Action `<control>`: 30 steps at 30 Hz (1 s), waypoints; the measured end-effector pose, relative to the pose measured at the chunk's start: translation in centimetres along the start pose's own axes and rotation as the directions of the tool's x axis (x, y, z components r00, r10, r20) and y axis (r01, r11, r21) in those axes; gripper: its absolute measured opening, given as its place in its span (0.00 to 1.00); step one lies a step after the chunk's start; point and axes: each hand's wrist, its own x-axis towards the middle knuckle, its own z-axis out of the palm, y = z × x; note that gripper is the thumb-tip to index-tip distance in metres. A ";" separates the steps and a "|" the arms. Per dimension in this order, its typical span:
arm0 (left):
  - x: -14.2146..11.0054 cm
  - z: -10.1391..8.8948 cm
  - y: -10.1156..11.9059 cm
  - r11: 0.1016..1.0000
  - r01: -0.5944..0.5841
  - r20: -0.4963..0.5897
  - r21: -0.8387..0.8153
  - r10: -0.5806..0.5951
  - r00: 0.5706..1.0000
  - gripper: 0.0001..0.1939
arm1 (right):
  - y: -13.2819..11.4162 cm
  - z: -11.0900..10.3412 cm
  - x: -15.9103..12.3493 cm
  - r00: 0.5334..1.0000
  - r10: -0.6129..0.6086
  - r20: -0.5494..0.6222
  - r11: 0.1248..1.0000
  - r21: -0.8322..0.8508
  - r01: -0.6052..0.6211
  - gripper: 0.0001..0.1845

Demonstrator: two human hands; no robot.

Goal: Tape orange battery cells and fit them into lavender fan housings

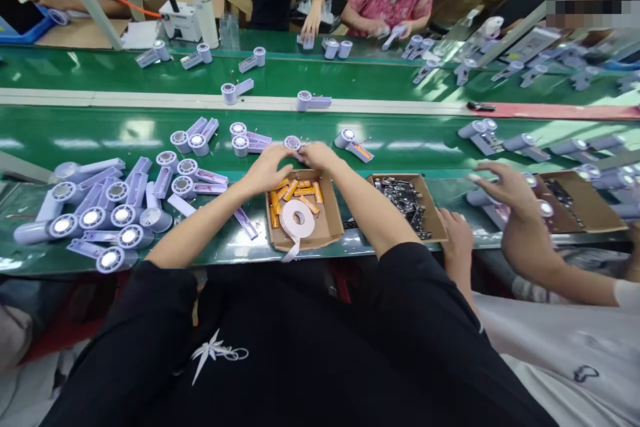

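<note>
My left hand (267, 167) and my right hand (317, 155) meet above a cardboard box (331, 223), fingers curled around a lilac handheld fan body (293, 143) held between them. The box beneath holds several orange batteries (295, 190) and a white roll of tape (297, 218). Most of the fan body is hidden by my fingers.
A heap of lilac fan bodies (100, 203) lies at my left on the green belt (400, 143). A second box of dark small parts (407, 203) stands to the right. A neighbour's hands (500, 190) work at the right. Other people sit across the far belt.
</note>
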 end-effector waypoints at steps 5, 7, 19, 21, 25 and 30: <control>-12.3 -2.0 2.0 0.990 -0.127 0.234 -0.064 0.138 0.962 0.16 | 1.6 1.6 0.1 0.997 0.040 -0.061 0.998 0.050 -0.037 0.23; -12.4 -1.0 3.0 0.977 -0.213 0.292 0.006 0.202 0.935 0.15 | 1.8 1.4 0.2 0.997 0.047 -0.059 0.996 0.078 -0.042 0.23; -9.5 -1.2 5.5 0.898 -0.420 0.329 0.131 0.360 0.873 0.20 | -6.9 4.3 -21.9 0.872 0.340 -0.352 0.509 0.849 0.144 0.29; -11.3 -2.2 5.1 0.925 -0.348 0.178 0.151 0.321 0.930 0.18 | -10.0 6.1 -24.4 0.952 0.213 -0.219 0.355 0.925 0.133 0.31; -14.0 -2.4 4.0 0.954 -0.230 0.015 0.193 0.232 0.973 0.20 | -15.1 7.5 -24.2 0.958 -0.183 -0.222 0.325 0.906 0.272 0.24; -17.0 -3.7 1.7 0.967 -0.025 -0.302 0.253 0.104 0.948 0.21 | -14.6 5.9 -22.5 0.875 -0.457 -0.157 0.569 0.705 0.424 0.14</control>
